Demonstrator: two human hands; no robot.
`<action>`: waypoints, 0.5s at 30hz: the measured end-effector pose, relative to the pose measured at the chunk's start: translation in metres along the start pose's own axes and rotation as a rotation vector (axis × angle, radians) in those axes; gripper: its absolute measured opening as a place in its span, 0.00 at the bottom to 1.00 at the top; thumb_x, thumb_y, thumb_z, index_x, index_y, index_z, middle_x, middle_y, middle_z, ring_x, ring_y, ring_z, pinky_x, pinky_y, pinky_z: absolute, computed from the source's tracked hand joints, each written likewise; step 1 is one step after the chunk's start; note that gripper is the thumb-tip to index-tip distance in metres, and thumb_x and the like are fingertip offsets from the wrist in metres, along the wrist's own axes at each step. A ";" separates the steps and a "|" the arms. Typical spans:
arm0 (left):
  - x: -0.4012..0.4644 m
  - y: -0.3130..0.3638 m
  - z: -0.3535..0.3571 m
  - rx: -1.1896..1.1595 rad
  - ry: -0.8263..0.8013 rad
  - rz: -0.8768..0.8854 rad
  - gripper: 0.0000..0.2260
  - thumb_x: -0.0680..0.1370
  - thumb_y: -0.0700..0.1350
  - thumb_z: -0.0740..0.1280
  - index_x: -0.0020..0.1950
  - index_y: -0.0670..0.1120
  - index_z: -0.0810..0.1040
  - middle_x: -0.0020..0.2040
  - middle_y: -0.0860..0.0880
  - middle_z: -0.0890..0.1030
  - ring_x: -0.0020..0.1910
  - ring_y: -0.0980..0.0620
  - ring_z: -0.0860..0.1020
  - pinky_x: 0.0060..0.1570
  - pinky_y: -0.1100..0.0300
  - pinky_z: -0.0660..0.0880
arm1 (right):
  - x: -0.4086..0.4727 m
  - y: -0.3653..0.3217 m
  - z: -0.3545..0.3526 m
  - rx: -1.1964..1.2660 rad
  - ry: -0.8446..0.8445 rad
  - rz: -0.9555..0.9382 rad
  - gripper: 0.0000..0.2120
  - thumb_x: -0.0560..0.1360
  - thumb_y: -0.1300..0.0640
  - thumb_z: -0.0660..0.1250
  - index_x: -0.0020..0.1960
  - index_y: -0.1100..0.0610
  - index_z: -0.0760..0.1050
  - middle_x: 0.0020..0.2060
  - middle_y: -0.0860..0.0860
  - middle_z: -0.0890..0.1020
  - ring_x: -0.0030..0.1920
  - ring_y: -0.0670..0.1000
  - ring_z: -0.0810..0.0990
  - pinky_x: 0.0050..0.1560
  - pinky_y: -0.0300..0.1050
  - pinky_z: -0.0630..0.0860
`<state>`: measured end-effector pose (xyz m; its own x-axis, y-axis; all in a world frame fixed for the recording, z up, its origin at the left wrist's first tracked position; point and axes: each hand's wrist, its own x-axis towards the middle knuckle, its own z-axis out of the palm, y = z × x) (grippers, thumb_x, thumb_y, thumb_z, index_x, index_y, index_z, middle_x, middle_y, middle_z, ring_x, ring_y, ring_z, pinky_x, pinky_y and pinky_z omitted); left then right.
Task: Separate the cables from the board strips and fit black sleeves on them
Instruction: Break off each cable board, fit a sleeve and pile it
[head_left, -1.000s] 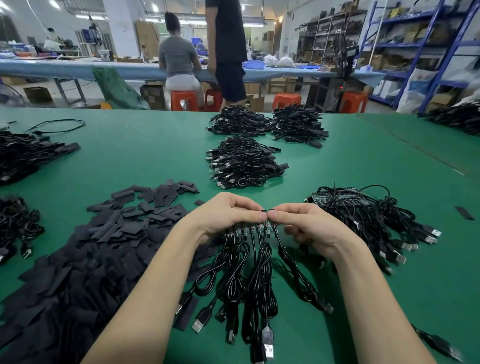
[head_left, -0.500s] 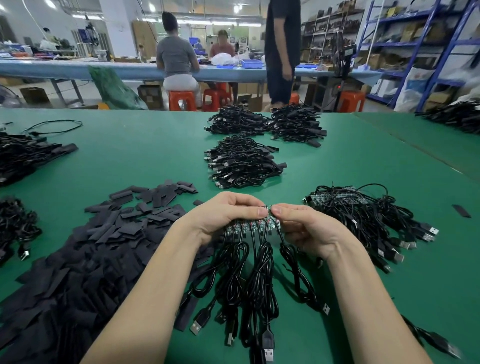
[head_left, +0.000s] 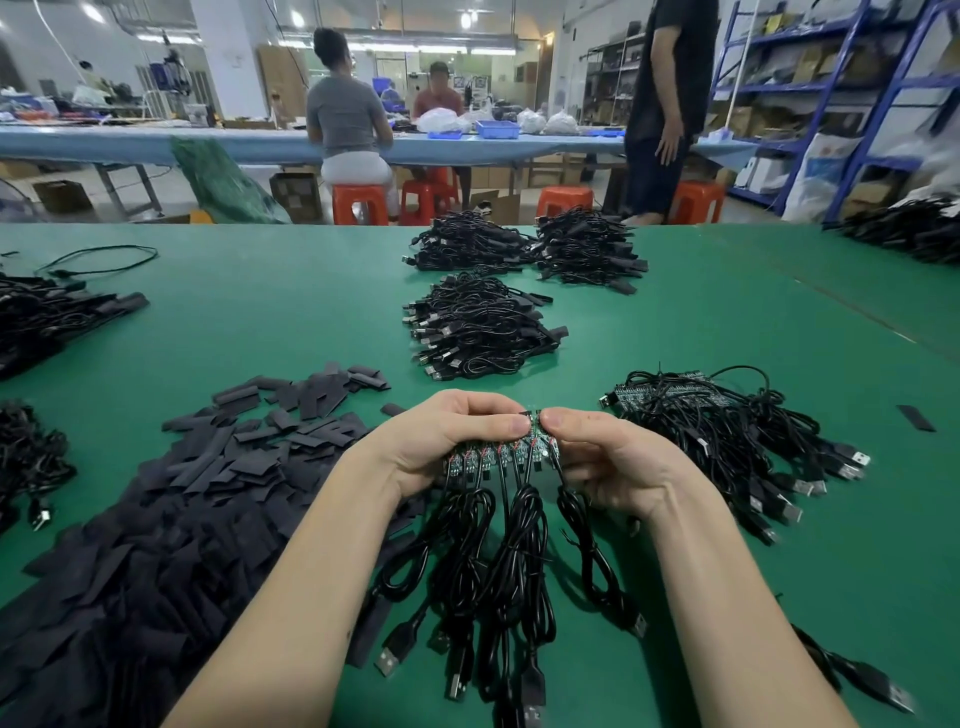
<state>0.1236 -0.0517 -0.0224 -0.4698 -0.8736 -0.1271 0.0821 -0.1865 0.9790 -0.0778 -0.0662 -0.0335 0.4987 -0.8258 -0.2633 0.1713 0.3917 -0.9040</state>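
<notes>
A green board strip (head_left: 493, 454) with several black USB cables (head_left: 511, 551) hanging from it is held above the green table. My left hand (head_left: 447, 441) grips the strip's left and middle part, thumb on top. My right hand (head_left: 608, 462) pinches the rightmost small board at the strip's end; its cable (head_left: 592, 556) hangs a little apart from the others. A big heap of flat black sleeves (head_left: 171, 499) lies to the left. More strips with cables (head_left: 727, 431) are piled on the right.
Three piles of bundled cables (head_left: 483, 327) lie farther back in the middle. Cable heaps (head_left: 41, 317) sit at the left edge, another at the far right (head_left: 909, 228). One loose sleeve (head_left: 917, 418) lies at the right. People are at a blue bench behind.
Both hands have stayed on the strip and kept their hold. The rightmost cable now hangs slightly farther from the rest. In the background a standing person has walked to the right.
</notes>
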 end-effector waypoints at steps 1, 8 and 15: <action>0.000 0.000 0.000 0.000 0.001 0.001 0.03 0.71 0.41 0.73 0.42 0.47 0.86 0.40 0.48 0.84 0.34 0.55 0.81 0.37 0.64 0.78 | 0.000 0.000 0.000 0.012 -0.005 0.002 0.08 0.64 0.57 0.78 0.38 0.53 0.80 0.25 0.44 0.63 0.22 0.40 0.58 0.27 0.34 0.49; 0.001 -0.002 0.003 -0.045 -0.004 0.011 0.03 0.71 0.41 0.73 0.43 0.46 0.86 0.40 0.48 0.84 0.34 0.55 0.81 0.37 0.63 0.79 | -0.001 0.003 0.000 0.105 -0.018 0.010 0.14 0.63 0.57 0.79 0.45 0.57 0.80 0.26 0.44 0.69 0.22 0.40 0.60 0.24 0.32 0.52; 0.005 -0.005 -0.001 0.201 0.124 0.029 0.06 0.71 0.44 0.79 0.45 0.48 0.85 0.44 0.49 0.86 0.41 0.56 0.83 0.46 0.65 0.75 | -0.015 -0.016 -0.017 0.024 -0.011 -0.098 0.21 0.49 0.48 0.89 0.31 0.50 0.79 0.25 0.42 0.67 0.25 0.41 0.61 0.25 0.32 0.53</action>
<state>0.1213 -0.0560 -0.0276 -0.3574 -0.9281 -0.1046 -0.0884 -0.0779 0.9930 -0.1029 -0.0666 -0.0211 0.4879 -0.8561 -0.1702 0.2399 0.3190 -0.9169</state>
